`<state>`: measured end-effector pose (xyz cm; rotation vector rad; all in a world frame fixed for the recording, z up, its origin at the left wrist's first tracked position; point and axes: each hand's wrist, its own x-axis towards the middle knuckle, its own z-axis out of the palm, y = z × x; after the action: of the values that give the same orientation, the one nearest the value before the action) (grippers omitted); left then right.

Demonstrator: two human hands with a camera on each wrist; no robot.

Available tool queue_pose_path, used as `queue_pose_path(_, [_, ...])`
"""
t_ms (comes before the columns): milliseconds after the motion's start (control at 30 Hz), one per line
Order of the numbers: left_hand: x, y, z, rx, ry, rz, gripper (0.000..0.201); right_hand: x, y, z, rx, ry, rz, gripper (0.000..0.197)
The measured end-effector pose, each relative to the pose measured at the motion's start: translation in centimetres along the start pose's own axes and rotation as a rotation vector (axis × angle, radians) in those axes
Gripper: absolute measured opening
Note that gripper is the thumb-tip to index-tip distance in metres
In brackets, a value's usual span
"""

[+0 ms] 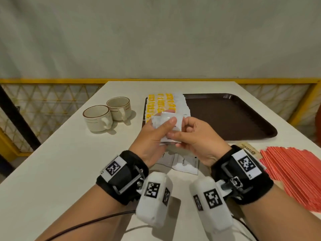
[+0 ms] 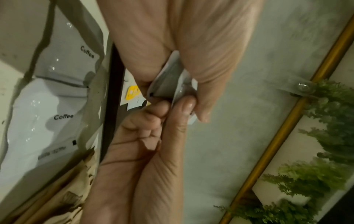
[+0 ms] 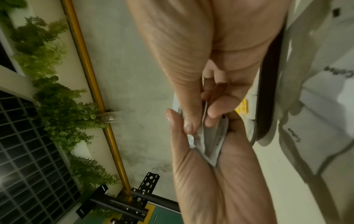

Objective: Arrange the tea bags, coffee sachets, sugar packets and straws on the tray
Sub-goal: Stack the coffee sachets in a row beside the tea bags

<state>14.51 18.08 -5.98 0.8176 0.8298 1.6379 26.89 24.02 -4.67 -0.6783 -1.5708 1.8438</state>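
Note:
Both hands are raised over the table's middle with a small stack of white coffee sachets (image 1: 178, 121) between them. My left hand (image 1: 166, 122) grips the stack with its thumb on top. My right hand (image 1: 180, 131) pinches the stack's near edge. The left wrist view shows the held sachets (image 2: 168, 81) edge-on between the fingers, and so does the right wrist view (image 3: 212, 139). The dark brown tray (image 1: 225, 119) lies just beyond the hands. Yellow tea bags (image 1: 159, 103) and white sachets (image 1: 180, 101) lie in rows on its left part. More coffee sachets (image 1: 184, 162) lie on the table under my wrists.
A fan of red straws (image 1: 291, 171) lies on the table at the right, with brown sugar packets (image 1: 248, 149) beside my right wrist. Two cream cups (image 1: 99, 117) (image 1: 119, 107) stand left of the tray. A yellow railing runs behind the table.

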Motion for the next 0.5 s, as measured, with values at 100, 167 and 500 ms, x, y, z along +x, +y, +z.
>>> queue_pose_path(100, [-0.1, -0.1, -0.2, 0.029, 0.027, -0.005, 0.04, 0.1, 0.2, -0.1, 0.0, 0.009, 0.009, 0.026])
queue_pose_path(167, [-0.2, 0.1, -0.2, 0.025, 0.026, -0.003, 0.04, 0.2, 0.2, -0.1, 0.063, 0.026, 0.023, 0.027])
queue_pose_path(500, [-0.7, 1.6, -1.0, -0.095, 0.183, -0.01, 0.028, 0.6, -1.3, -0.8, -0.202, -0.023, 0.041, 0.023])
